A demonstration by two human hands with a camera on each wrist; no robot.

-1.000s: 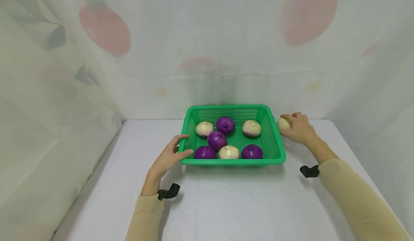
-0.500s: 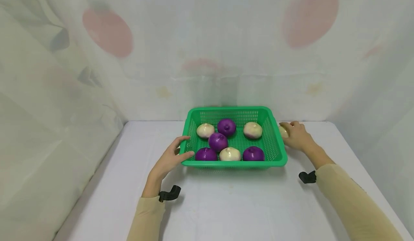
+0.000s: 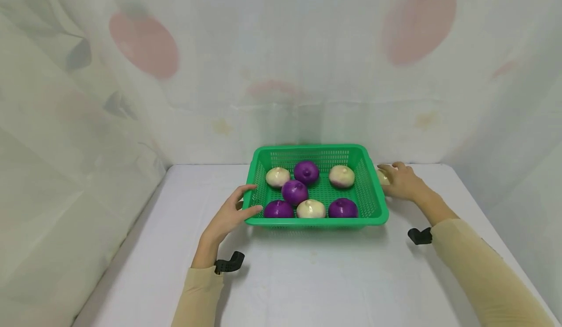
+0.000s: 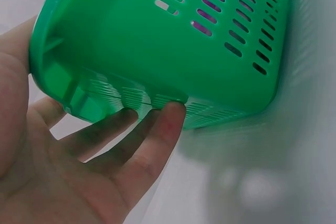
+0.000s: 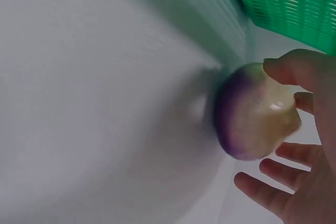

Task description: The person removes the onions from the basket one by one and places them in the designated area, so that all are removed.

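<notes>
Seven turnips (image 3: 295,192) lay in the basket (image 3: 316,222); one, the outside turnip (image 5: 254,114), was left beside it, the right hand's (image 3: 406,184) fingers spread wide around it. The left hand (image 3: 227,216) held the basket.

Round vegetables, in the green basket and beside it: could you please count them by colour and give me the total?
Purple vegetables, all in the green basket: 4
Mostly white vegetables, three in the green basket and one outside it by the right hand: 4
Total: 8
</notes>
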